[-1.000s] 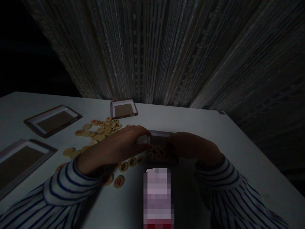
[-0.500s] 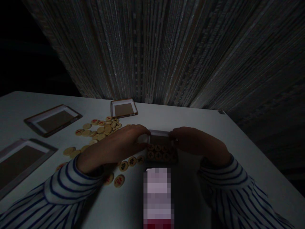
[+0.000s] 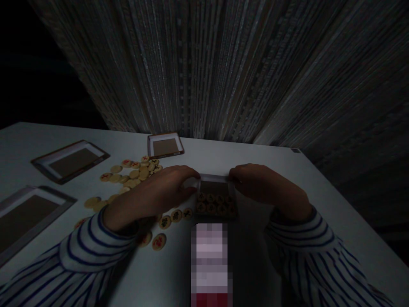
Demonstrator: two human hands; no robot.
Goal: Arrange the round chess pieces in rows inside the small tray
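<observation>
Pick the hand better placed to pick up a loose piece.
Probably the left hand: the loose pieces lie around that arm. The right hand is across the box, with no loose pieces visible on its side.

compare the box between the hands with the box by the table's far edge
The middle box has two rows of round pieces on part of its floor; the far box shows only its brown floor inside. The left hand and right hand flank the middle box; neither touches the far box. Both are open-topped with pale inner walls.
</observation>
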